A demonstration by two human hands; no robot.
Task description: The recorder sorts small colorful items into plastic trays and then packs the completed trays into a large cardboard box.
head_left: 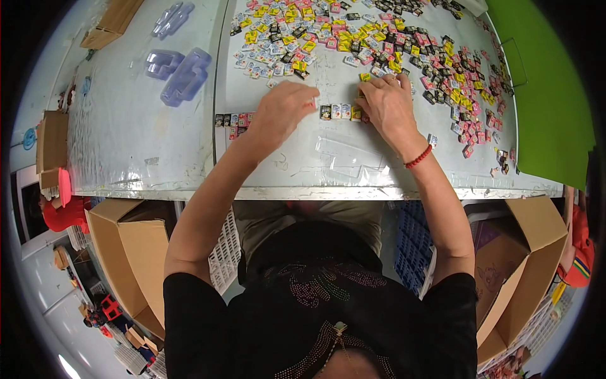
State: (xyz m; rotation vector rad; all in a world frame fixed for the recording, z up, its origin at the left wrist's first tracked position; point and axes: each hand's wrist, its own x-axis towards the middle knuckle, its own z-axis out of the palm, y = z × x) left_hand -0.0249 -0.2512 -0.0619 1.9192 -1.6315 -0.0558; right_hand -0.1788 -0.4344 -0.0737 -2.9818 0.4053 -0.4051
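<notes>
Grip is unclear in the blurred left hand [282,110] and the right hand [388,107], curled at the right end of a row of miniature cartons [341,112] on the tabletop [268,174], apparently being lined up, the next placement calling for flush edges

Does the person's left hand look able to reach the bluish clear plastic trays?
Likely yes: the bluish clear plastic trays lie uncovered, and nothing tall stands between them and the left hand.

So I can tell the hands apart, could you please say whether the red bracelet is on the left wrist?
No, the red bracelet circles the wrist of the right hand.
</notes>
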